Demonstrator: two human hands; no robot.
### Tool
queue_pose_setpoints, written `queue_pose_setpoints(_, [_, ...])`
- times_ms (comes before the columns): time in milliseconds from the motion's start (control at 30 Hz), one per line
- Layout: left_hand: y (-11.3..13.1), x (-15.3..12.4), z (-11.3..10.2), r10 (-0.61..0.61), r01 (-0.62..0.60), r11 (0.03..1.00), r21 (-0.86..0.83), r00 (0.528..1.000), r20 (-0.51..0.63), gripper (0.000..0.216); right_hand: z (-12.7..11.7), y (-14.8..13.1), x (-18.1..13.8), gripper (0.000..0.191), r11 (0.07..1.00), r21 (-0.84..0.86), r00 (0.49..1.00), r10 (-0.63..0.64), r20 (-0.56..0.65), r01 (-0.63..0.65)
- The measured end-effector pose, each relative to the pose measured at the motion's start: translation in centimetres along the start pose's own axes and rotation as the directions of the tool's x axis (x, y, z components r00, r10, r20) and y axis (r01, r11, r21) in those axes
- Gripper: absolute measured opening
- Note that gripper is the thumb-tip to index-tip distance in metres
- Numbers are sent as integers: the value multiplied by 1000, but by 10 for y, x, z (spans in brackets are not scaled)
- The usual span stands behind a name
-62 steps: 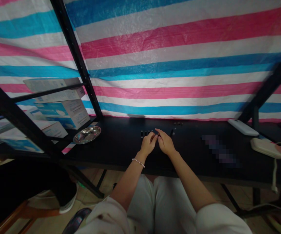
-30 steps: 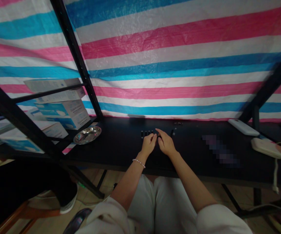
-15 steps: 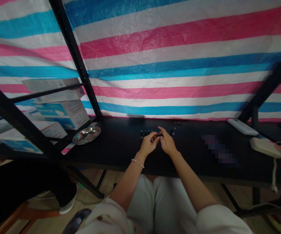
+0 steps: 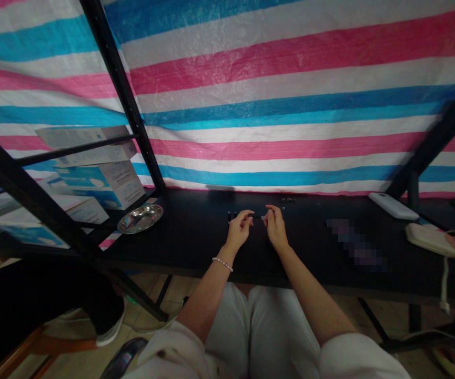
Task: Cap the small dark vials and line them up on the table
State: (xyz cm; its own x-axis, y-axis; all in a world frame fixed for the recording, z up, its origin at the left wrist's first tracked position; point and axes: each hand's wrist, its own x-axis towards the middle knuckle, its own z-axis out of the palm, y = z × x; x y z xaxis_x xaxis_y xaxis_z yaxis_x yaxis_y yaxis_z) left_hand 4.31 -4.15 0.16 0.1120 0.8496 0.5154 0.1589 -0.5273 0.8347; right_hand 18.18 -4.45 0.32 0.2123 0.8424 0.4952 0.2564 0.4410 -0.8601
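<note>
Between my two hands, just above the black table (image 4: pixel 195 237), is a small, slim dark rod (image 4: pixel 256 217) with a paler tip at its right end. The fingertips of my left hand (image 4: pixel 238 230) pinch its left end. My right hand (image 4: pixel 276 230) pinches the paler right end. It is too small to tell what exactly it is. Beside my left fingers stands a short black piece with a light top (image 4: pixel 229 216), with another close by, partly hidden. Several tiny pieces (image 4: pixel 289 200) lie beyond my right hand.
A shiny metal dish (image 4: pixel 140 219) sits at the left, near stacked boxes (image 4: pixel 104 181) behind a black frame post (image 4: pixel 127 100). At the right are a white oblong object (image 4: pixel 393 205), a power strip (image 4: pixel 431 238) and a blurred-out item (image 4: pixel 355 245). Striped sheeting (image 4: pixel 274 121) hangs behind.
My hands were together at the fingertips and have moved slightly apart, the right one to the right. The dark rod now shows between them.
</note>
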Motion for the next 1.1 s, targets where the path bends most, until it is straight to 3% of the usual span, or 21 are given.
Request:
queue_pose_setpoints(100, [-2,0,0,8,-8,1000,3,1000,13,27,6,3,2,35,977,172,991,121,62,-130])
queue_pose_setpoints(200, [-4,0,1,16,-16,1000,10,1000,19,26,8,5,4,36,889,346,952,252,176,-299])
queue_pose_setpoints(300, [-5,1,1,16,-16,1000,19,1000,20,26,7,3,5,38,808,443,919,298,260,-388])
queue_pose_setpoints(667, [-4,-2,1,10,-19,988,155,998,59,24,6,1,5,37,786,491,927,301,225,-375])
queue_pose_setpoints(1100, [-2,-4,1,-5,-2,983,186,999,38,23,6,-3,5,38,782,486,920,315,231,-390])
